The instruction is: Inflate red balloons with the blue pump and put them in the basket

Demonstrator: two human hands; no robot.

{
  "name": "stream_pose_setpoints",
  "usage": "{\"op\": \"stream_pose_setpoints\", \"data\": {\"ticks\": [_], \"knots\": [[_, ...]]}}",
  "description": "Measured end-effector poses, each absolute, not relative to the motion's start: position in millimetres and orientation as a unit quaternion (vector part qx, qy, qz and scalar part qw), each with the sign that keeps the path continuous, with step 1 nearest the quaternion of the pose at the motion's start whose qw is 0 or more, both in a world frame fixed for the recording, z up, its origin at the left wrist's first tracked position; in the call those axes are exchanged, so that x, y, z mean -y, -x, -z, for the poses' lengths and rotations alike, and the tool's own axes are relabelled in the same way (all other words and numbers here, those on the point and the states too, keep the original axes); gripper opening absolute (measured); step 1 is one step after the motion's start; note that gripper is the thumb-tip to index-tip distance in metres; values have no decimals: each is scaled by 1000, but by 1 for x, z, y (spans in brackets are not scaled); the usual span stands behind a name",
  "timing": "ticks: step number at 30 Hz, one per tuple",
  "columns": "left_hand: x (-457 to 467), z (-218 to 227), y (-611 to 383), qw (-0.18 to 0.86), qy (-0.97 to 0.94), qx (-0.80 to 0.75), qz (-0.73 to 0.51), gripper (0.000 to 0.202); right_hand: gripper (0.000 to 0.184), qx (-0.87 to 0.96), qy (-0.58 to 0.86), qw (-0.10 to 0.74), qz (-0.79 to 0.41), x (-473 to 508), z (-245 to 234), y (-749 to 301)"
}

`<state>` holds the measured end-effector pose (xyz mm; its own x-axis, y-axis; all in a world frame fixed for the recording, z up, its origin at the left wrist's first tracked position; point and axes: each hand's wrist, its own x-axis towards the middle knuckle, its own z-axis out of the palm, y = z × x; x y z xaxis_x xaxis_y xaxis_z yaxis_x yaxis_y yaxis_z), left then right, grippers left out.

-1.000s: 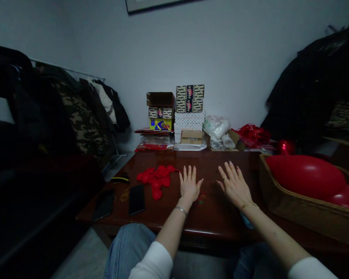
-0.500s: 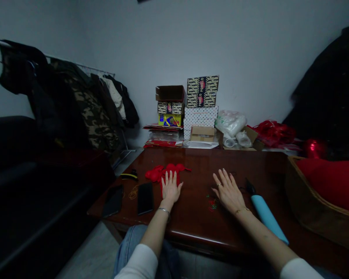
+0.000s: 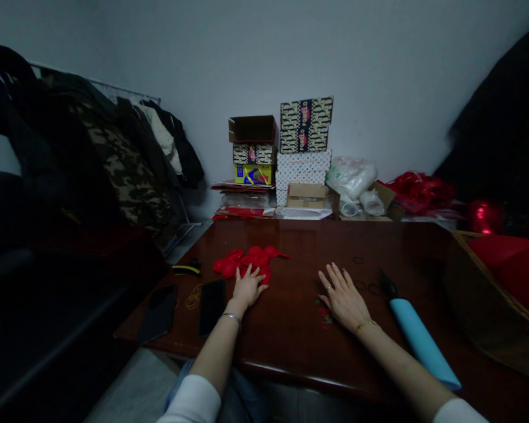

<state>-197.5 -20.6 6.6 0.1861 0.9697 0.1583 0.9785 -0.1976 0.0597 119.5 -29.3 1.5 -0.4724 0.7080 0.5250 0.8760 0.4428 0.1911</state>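
My left hand (image 3: 245, 286) reaches onto the near edge of a heap of flat red balloons (image 3: 247, 261) on the dark wooden table (image 3: 291, 329); its fingers curl over the red pieces. Farther right, my right hand (image 3: 344, 296) lies flat on the tabletop with fingers spread and holds nothing. A few small coloured rubber bands (image 3: 325, 317) lie beside its wrist. A light blue pump (image 3: 418, 338) with a black tip lies to the right of that hand.
Two dark phones (image 3: 211, 298) (image 3: 157, 304) and yellow rubber bands (image 3: 193, 295) lie at the table's left end. A wicker basket (image 3: 480, 311) with red balloons stands at the right. Stacked boxes (image 3: 304, 153) and bags stand behind the table. Coats hang at the left.
My left hand has moved left onto the red balloons and its fingers have curled. My right hand has stayed flat. The view has shifted, and the blue pump has come into sight.
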Motion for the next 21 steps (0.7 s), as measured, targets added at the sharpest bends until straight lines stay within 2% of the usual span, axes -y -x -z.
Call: {"op": "stream_pose_setpoints", "data": {"ticks": [4,8,11,17,21], "knots": [[21,-12,187,42,760,638,113,32,64,827,480,182,230,29,-2,-133],[20,-24,180,72,751,625,199,36,60,812,502,174,242,33,-6,-156],[17,-38,175,42,729,628,270,38,57,792,532,165,251,38,-9,-177],[5,-72,157,-105,605,666,423,46,53,742,606,110,266,47,-3,-214],[-4,-75,137,-307,514,616,512,46,55,720,640,94,251,54,3,-227]]}}
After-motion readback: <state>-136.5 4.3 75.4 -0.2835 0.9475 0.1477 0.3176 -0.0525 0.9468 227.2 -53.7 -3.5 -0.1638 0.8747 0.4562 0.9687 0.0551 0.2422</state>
